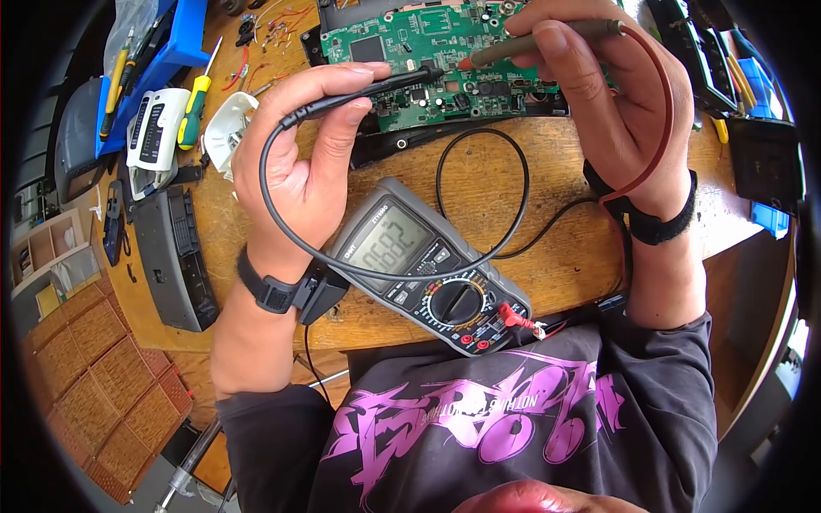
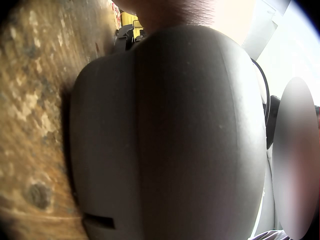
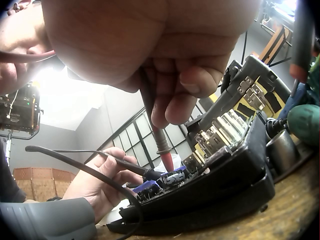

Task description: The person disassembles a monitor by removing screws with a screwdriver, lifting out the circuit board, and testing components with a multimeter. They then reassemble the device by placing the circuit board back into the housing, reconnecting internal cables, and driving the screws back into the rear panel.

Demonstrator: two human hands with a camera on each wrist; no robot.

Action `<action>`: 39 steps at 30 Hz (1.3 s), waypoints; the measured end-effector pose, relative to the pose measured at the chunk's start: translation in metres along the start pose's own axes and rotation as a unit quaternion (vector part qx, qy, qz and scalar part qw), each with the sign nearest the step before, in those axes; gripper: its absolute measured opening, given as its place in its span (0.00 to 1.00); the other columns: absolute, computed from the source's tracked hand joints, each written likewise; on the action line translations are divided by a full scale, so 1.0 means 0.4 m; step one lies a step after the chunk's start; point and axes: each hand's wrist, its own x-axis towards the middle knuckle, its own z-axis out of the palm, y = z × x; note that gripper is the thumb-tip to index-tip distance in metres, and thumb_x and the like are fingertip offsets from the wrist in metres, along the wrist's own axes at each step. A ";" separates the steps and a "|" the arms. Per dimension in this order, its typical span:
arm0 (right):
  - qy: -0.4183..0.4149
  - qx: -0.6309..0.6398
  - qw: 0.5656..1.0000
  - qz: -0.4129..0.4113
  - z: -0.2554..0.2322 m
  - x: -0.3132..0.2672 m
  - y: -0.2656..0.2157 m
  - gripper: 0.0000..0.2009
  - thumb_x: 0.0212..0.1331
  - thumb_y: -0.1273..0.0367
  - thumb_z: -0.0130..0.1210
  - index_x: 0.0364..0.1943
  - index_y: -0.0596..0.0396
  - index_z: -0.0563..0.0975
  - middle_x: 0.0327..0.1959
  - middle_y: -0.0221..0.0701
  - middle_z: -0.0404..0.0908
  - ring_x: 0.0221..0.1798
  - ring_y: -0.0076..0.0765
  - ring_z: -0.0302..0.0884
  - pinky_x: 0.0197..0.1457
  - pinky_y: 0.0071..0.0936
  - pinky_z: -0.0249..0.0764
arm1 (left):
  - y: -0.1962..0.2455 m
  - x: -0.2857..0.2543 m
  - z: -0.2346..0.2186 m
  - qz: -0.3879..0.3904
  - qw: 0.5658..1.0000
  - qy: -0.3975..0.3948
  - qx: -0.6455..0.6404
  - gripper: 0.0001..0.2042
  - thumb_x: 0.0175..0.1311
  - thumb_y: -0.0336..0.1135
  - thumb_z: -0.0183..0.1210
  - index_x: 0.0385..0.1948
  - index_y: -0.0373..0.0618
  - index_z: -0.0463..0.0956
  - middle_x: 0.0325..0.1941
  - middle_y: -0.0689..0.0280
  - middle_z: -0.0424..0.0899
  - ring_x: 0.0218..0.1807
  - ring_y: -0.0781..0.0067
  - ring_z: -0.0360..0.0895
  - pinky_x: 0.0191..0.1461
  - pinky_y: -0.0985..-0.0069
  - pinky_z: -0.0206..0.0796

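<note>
Hands at a wooden workbench (image 1: pixel 556 154), seen from above, each with a test probe over a green circuit board (image 1: pixel 376 43); the left hand (image 1: pixel 304 167) pinches a black probe (image 1: pixel 376 88) between thumb and fingers, its tip pointing right, low over the middle of the board; the right hand (image 1: pixel 629 103) grips a red-tipped probe (image 1: pixel 539 44), thumb against its barrel, its tip angled left and down, just beside the black one; whether both tips make contact cannot be told.

Circuit board lies at the far side of the bench, in a black housing (image 3: pixel 200 207), its edge packed with metal connectors in the right wrist view; nearer the person, between the forearms, a grey multimeter (image 1: pixel 456 302) lies aslant, face up, dark digits on its screen; a black cable (image 1: pixel 526 184) loops beside it and across its face; a red clip (image 1: pixel 513 316) sits at its lower right corner.

Left of the left hand are a yellow-green screwdriver (image 1: pixel 195 111), a white device (image 1: pixel 154 128) with a dark panel, a long dark grey casing (image 1: pixel 175 256) and a blue bin (image 1: pixel 188 43); a smooth grey rounded surface (image 2: pixel 190 135) fills most of the left wrist view.
</note>
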 end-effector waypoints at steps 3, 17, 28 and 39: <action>0.017 0.026 0.999 0.040 0.006 0.001 -0.024 0.07 0.81 0.70 0.63 0.49 0.62 0.86 0.31 0.37 0.90 0.31 0.31 0.89 0.38 0.27 0.80 | 0.001 0.001 0.001 -0.002 1.000 -0.001 -0.001 0.09 0.80 0.23 0.68 0.57 0.37 0.85 0.55 0.54 0.96 0.58 0.65 0.93 0.66 0.70 0.81; 0.025 -0.073 0.997 0.001 0.023 0.001 -0.030 0.10 0.82 0.70 0.59 0.46 0.63 0.87 0.34 0.39 0.91 0.33 0.33 0.90 0.38 0.28 0.82 | -0.015 0.009 -0.005 0.055 0.998 -0.001 0.015 0.10 0.79 0.25 0.70 0.56 0.35 0.84 0.52 0.56 0.97 0.54 0.65 0.95 0.59 0.72 0.87; 0.020 -0.066 0.998 -0.002 0.025 0.004 -0.043 0.09 0.81 0.70 0.60 0.47 0.62 0.87 0.33 0.38 0.92 0.32 0.32 0.90 0.37 0.28 0.81 | -0.010 0.007 -0.005 0.035 0.999 -0.001 0.016 0.09 0.78 0.24 0.70 0.55 0.36 0.85 0.52 0.56 0.97 0.54 0.64 0.95 0.60 0.71 0.86; 0.018 -0.033 0.999 0.006 0.006 -0.001 -0.016 0.07 0.81 0.70 0.63 0.49 0.62 0.87 0.31 0.36 0.90 0.30 0.31 0.89 0.36 0.27 0.80 | 0.006 0.002 0.001 -0.002 1.000 0.003 0.019 0.09 0.79 0.24 0.68 0.56 0.37 0.85 0.53 0.56 0.97 0.56 0.65 0.93 0.64 0.70 0.82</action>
